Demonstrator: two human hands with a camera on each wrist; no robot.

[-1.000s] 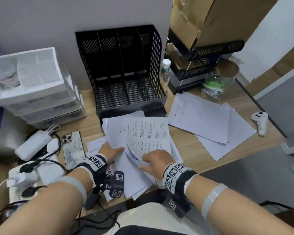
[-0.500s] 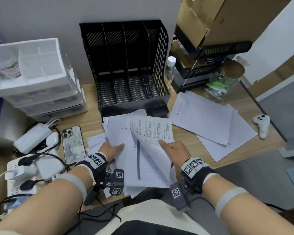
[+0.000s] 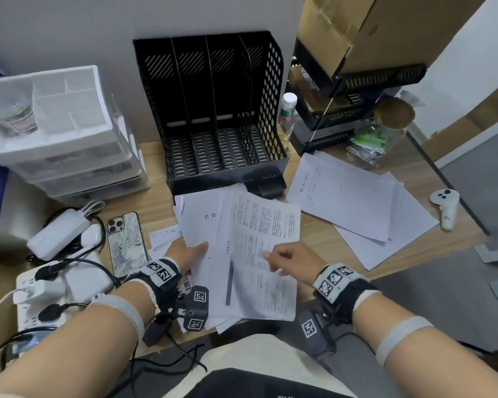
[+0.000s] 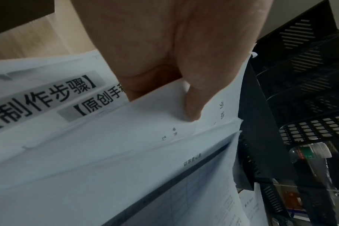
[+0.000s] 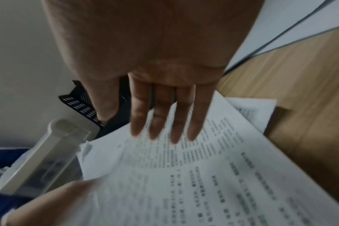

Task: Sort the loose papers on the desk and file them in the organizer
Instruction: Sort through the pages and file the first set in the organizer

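The black mesh organizer [image 3: 273, 99] stands empty at the back of the desk, its upright slots also visible in the left wrist view [image 4: 300, 76]. In front of it lies a fanned stack of papers [image 3: 202, 225]. My left hand [image 3: 190, 249] holds the stack's left edge, thumb [image 4: 192, 110] on top and fingers hidden under the sheets. A densely printed sheet [image 3: 265, 222] lies flat on the stack's right side. My right hand [image 3: 276, 255] rests over it with straight fingers [image 5: 164, 122], gripping nothing. A second loose pile of papers [image 3: 354, 196] lies to the right.
White plastic drawers [image 3: 55, 145] stand at the left. A phone [image 3: 127, 242], a charger and a power strip [image 3: 55, 285] with cables lie in front of them. A bottle [image 3: 287, 110], a black tray rack and a jar [image 3: 391, 124] sit right of the organizer. A white controller [image 3: 446, 208] lies by the right edge.
My right hand lifted and turned the printed sheet, then let it down flat, and its fingers are straight on it now. My left hand kept its hold on the stack.
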